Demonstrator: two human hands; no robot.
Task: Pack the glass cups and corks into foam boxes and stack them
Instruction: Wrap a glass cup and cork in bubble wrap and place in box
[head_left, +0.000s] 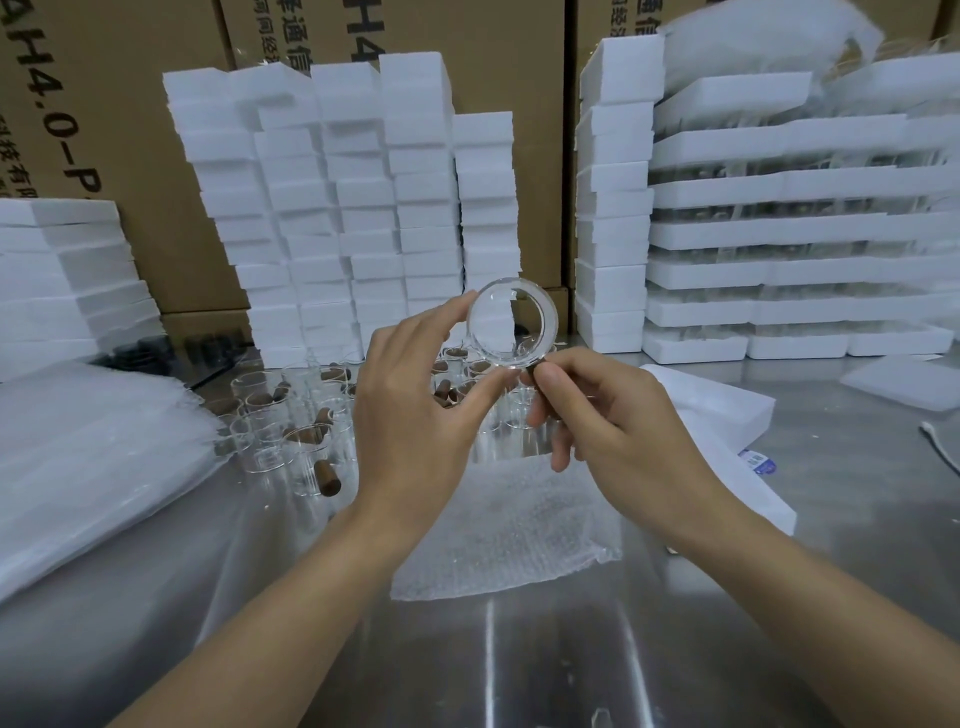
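Two tight grips: left hand on glass cup, right hand on a mostly hidden cork.

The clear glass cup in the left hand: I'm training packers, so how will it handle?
The clear round glass cup, pinched by the left hand, looks smooth, so probably slippery. Being glass, it likely chips against the steel table. Its round wall would probably roll if laid sideways.

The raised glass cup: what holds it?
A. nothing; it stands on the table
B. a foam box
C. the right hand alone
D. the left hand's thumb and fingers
D: the left hand grips the glass cup between thumb and fingers, while the right hand pinches a cork below it.
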